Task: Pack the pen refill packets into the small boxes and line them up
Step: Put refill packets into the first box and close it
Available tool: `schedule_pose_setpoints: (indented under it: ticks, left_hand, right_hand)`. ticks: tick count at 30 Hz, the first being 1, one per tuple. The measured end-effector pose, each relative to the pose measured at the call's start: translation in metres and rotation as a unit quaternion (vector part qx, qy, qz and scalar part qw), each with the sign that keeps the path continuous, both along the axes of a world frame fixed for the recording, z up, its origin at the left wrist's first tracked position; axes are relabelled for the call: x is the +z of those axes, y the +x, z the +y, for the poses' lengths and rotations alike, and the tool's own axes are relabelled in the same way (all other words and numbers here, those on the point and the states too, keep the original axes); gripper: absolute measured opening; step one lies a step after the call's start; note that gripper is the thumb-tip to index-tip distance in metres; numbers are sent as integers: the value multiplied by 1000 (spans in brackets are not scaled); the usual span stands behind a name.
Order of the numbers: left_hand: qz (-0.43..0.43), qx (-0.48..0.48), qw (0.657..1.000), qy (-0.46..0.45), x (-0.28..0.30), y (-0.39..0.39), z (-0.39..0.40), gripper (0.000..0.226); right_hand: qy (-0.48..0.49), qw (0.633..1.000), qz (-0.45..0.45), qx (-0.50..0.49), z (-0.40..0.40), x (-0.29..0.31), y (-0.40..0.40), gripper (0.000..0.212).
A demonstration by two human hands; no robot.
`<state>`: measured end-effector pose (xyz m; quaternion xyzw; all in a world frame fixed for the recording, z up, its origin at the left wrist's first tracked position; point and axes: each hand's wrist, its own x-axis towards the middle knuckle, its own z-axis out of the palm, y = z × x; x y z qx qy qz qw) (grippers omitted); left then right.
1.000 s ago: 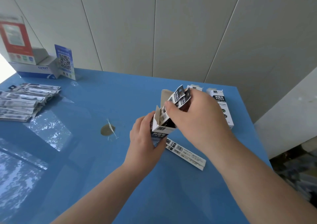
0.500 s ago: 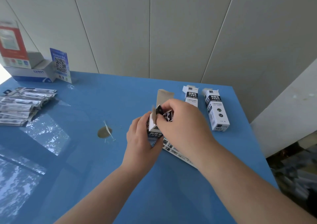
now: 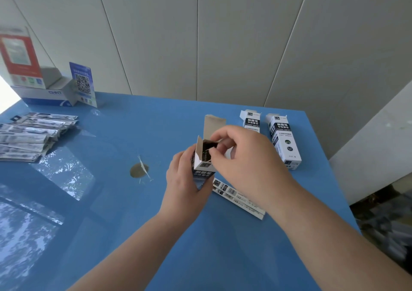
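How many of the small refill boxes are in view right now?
3. One open box stands upright in the left hand; two boxes lie side by side near the table's far right edge, one partly behind the right hand, the other right of it.

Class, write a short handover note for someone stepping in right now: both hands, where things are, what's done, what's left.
Left hand grips the open box upright; its top flap is up.
Right hand is at the box mouth, fingers curled; refills sit inside.
Two boxes lie side by side at the table's far right.
Loose refill packets wait far left; one packet lies under the right wrist.
Left: close flap, line up, pack the rest.
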<state>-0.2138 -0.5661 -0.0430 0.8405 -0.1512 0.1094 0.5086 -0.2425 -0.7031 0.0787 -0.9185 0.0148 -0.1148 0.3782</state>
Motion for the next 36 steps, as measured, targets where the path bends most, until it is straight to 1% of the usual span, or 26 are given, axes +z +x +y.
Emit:
schedule_pose_setpoints:
  ticks: [3,5,6,8,10,11,12,13,14,15,16,19,22,24,26,29,30,34,36]
  left_hand:
    - [-12,2,1000,7,-1,1,-2,77]
    - [-11,5,1000,7,0,1,-1,82]
    - [-9,4,1000,7,0,2,0,80]
    - [-11,3,1000,3,-2,3,3,67]
    - [-13,11,1000,-7,-1,3,6,57]
    - [-15,17,1000,-10,0,3,6,57]
    - [-16,23,1000,-12,2,2,7,60]
    - [-14,24,999,-15,3,1,7,61]
    - [-9,25,999,-21,4,0,7,60]
    - [-4,26,999,-27,4,0,7,59]
    - [3,27,999,-33,3,0,7,57]
    - [12,30,999,-42,3,2,7,57]
    - [20,30,999,-40,2,1,8,67]
    - [27,30,998,-40,2,1,8,70]
    - [26,30,998,-39,2,0,8,71]
    - [20,22,999,-38,3,-1,7,70]
    - [17,17,999,-39,4,-1,7,68]
    - [2,11,999,-37,5,-1,5,60]
    - [0,8,999,-35,5,-1,5,58]
  right_hand:
    - [-7,1000,24,4,2,-4,5,3]
    - [3,1000,18,13,0,-6,9,4]
    - [9,1000,4,14,-2,-7,9,7]
    - [27,999,-39,-7,-12,-12,8,13]
    - [45,996,-57,-47,-28,-26,8,12]
    - [36,997,-25,-60,-38,-36,7,10]
    - [2,997,46,-59,-47,-48,7,13]
    - [-58,988,139,-43,-54,-61,5,23]
    - [-126,967,222,-12,-57,-74,3,37]
    - [-178,946,271,17,-57,-87,0,48]
    - [-217,934,283,35,-55,-99,-2,51]
    - [-271,936,220,51,-45,-118,-3,35]
    - [-282,940,182,57,-42,-123,-5,26]
    - [-310,934,166,56,-41,-124,-8,21]
    - [-332,928,164,45,-40,-123,-9,19]
    - [-350,920,172,33,-39,-122,-9,33]
    - [-352,918,178,24,-39,-122,-9,34]
    - [-362,908,212,-3,-38,-117,-9,19]
    - [-361,904,227,-10,-40,-113,-10,19]
